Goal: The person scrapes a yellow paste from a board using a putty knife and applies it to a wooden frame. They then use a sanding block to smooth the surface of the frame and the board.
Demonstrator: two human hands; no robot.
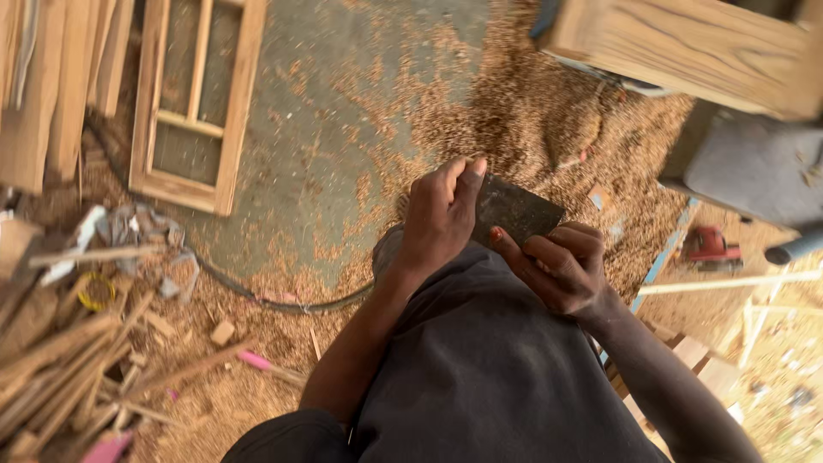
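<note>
While both hands pinch it, flat dark sandpaper sheet [517, 210] creases.

dark flat metal piece [514, 210] | probably a blade | tilted | above the lap

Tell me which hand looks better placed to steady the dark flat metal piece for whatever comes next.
Probably the right hand: its fingers lie under and along the dark flat metal piece, cradling its lower edge. The left hand only pinches the upper left corner between thumb and fingers, a lighter hold that could let go more easily.
</note>
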